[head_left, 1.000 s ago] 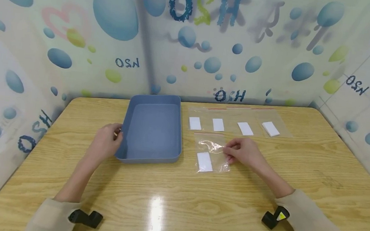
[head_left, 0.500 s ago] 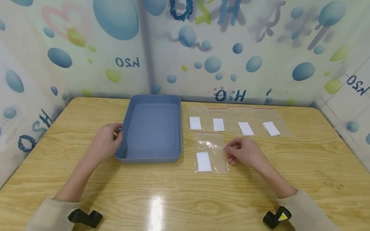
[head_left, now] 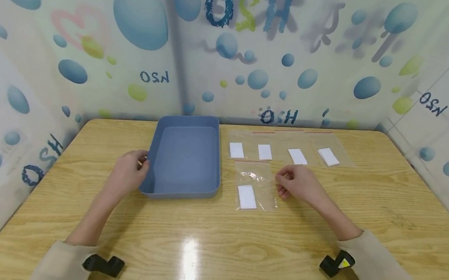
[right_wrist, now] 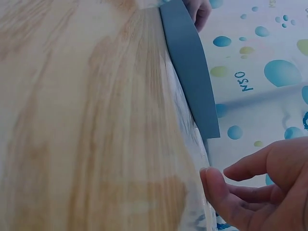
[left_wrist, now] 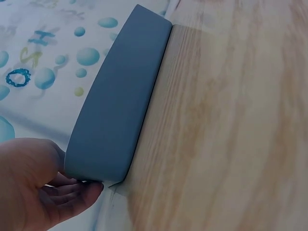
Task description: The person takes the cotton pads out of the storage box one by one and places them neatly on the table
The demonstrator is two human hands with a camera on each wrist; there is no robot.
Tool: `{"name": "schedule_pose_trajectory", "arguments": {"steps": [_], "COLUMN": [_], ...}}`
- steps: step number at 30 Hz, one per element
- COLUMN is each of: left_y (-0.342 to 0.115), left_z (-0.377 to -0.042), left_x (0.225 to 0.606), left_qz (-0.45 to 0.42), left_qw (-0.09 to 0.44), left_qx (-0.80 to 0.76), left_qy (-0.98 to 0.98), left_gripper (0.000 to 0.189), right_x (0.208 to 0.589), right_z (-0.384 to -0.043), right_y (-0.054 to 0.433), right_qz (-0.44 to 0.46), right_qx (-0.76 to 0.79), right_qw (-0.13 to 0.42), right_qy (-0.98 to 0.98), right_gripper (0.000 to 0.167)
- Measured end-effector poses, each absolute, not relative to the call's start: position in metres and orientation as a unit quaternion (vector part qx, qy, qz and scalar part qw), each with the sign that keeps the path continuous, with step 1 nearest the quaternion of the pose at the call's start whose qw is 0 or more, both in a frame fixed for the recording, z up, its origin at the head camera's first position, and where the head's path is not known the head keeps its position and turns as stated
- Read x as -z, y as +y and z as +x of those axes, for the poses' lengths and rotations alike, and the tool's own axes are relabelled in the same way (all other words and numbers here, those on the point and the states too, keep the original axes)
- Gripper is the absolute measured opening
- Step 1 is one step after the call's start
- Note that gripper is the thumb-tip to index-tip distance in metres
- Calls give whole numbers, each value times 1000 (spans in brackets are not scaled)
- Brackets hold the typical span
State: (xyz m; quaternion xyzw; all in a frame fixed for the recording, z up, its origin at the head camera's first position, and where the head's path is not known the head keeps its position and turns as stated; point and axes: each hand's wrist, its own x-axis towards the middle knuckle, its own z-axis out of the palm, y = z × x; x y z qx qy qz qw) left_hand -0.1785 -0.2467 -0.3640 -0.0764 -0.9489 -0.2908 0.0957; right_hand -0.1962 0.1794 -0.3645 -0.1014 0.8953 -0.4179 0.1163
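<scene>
My left hand grips the left wall of a shallow blue-grey tray; some fingers lie against its outer side in the left wrist view. Nothing lies inside the tray. Right of it, a clear zip bag with a red seal line lies flat and holds a white rectangle. Just off that bag's right edge is my right hand, fingers loosely bent. In the right wrist view a small gap shows between its thumb and forefinger.
Behind the single bag, several more clear zip bags lie in an overlapping row, each with a white rectangle inside. A wooden table carries everything. A patterned wall covering stands directly behind it.
My right hand has let go of the single zip bag's right edge and drawn slightly to the right. The bag has settled flat. The left hand and the tray stay put.
</scene>
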Motion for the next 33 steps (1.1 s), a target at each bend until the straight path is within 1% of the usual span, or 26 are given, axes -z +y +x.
{"name": "schedule_pose_trajectory", "arguments": {"steps": [7, 14, 20, 25, 33], "left_y": [-247, -247, -244, -240, -231], "left_z": [-178, -175, -175, -175, -173], "left_x": [364, 362, 362, 361, 354], "left_qz": [-62, -30, -25, -23, -33], "left_qw": [98, 142, 177, 195, 196], "left_qx": [310, 323, 323, 322, 321], "left_qy": [-944, -935, -929, -926, -926], "left_gripper": [34, 37, 34, 32, 30], "right_x": [358, 357, 354, 350, 346], "right_z": [-196, -198, -198, -199, -200], "right_y": [179, 179, 178, 178, 181], "right_qz": [-105, -117, -121, -126, -143], "right_qx": [407, 390, 388, 391, 391], "right_qw": [105, 91, 76, 69, 53], "right_qy": [901, 909, 911, 909, 908], "right_gripper": [20, 21, 22, 22, 20]}}
